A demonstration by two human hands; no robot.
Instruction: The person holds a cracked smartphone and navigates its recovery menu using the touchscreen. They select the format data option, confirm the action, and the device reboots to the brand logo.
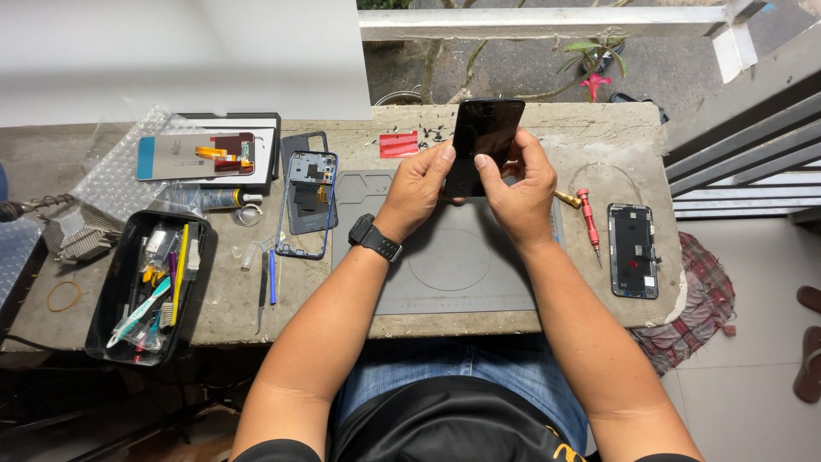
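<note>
Both my hands hold a black smartphone [484, 137] upright above a grey work mat [453, 265]. My left hand [417, 184] grips its lower left edge, thumb against the side; a black watch sits on that wrist. My right hand [520, 184] clasps the lower right edge, thumb pressed on the dark face. The phone's bottom part is hidden behind my fingers.
An opened phone frame with blue rim [308, 201] lies left of the mat. A black tool tray [152, 287] sits at the far left. A red screwdriver [588, 218] and a bare phone chassis [633, 250] lie at the right. A boxed screen part [205, 156] is at the back left.
</note>
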